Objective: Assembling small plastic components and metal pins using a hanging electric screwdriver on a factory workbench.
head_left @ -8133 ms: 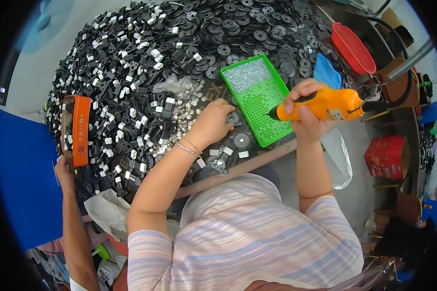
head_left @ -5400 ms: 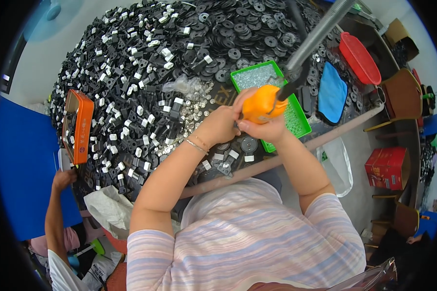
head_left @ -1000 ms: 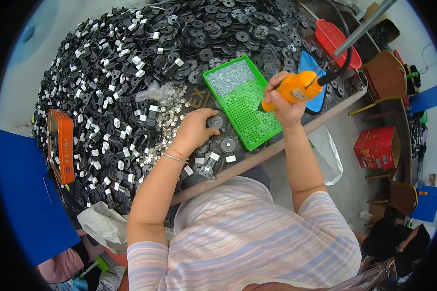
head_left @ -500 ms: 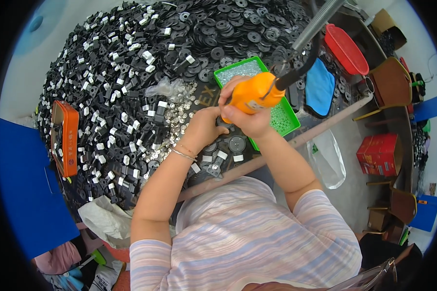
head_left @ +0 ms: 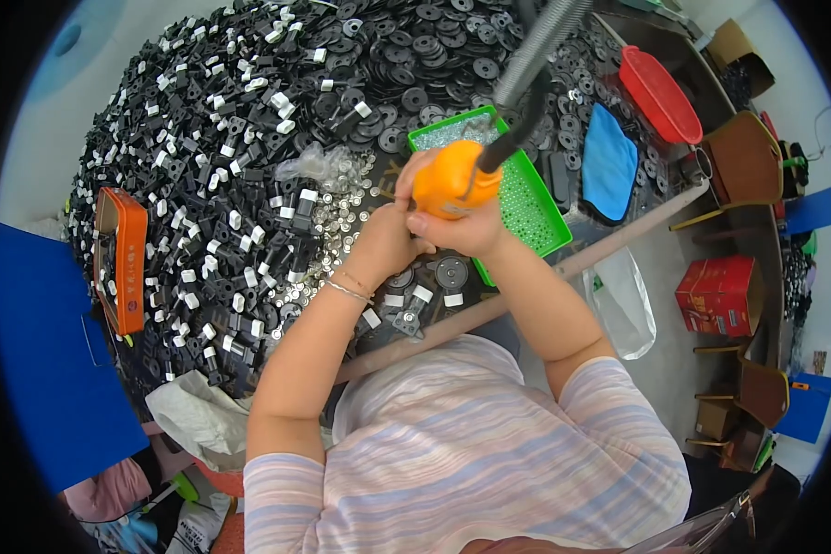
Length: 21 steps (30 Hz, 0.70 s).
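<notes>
Over table (head_left: 471,317) — driver (head_left: 452,180) (steep axis), nose-down

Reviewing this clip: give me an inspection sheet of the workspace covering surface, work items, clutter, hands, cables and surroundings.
Surface: dark table, heaped with black-and-white parts and black discs.
Work items: orange handheld tool; green tray, partly hidden; small silver pieces.
Clutter: clear plastic, blue cloth, red basin.
Hands: right hand grips the tool; left hand beside it, its contents hidden.
Cables: black cable from the tool, beside a metal spring.
Surroundings: red box, brown chairs at right.
</notes>
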Available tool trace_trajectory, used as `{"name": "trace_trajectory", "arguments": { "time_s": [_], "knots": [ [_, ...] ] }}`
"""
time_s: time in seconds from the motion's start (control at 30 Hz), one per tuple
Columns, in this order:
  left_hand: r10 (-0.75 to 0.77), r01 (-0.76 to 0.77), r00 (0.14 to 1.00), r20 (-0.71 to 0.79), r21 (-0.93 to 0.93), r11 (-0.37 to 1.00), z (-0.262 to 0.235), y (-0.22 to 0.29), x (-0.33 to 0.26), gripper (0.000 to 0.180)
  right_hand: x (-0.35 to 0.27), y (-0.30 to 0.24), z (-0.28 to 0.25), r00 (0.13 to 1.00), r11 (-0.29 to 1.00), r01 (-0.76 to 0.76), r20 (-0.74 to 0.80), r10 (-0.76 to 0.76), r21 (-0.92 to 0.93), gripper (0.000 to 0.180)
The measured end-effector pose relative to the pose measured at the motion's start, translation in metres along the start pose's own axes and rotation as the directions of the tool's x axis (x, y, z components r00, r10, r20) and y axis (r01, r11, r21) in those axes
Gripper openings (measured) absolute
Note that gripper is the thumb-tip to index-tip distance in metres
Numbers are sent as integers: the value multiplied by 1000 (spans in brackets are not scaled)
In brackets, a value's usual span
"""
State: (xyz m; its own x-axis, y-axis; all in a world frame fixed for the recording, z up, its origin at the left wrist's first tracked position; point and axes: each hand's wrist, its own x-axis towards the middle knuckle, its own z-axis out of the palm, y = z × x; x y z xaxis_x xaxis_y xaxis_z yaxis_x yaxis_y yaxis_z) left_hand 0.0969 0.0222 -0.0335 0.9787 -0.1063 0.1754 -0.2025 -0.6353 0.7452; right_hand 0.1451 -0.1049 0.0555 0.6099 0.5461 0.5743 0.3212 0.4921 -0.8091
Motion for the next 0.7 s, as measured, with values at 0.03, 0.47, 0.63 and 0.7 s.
{"name": "trace_trajectory", "arguments": {
  "time_s": [0.03, 0.47, 0.63, 0.7],
  "knots": [
    [-35, 38, 996, 83, -43, 998, -2, 2, 0, 40, 1, 0, -1, 998, 998, -58, 20, 58, 5, 30],
    [-178, 172, 969, 174, 46, 984, -24, 43, 5, 45, -33, -34, -81, 895, 985, -37, -445, -42, -167, 26],
    [-167, 163, 971, 173, 35, 986, -25, 40, 3, 45, -37, -37, -83, 900, 986, -3, -431, -71, -169, 25],
    [-185, 181, 966, 179, 36, 983, -25, 40, 2, 45, -37, -34, -82, 903, 987, -3, -425, -67, -162, 25]
  ]
}}
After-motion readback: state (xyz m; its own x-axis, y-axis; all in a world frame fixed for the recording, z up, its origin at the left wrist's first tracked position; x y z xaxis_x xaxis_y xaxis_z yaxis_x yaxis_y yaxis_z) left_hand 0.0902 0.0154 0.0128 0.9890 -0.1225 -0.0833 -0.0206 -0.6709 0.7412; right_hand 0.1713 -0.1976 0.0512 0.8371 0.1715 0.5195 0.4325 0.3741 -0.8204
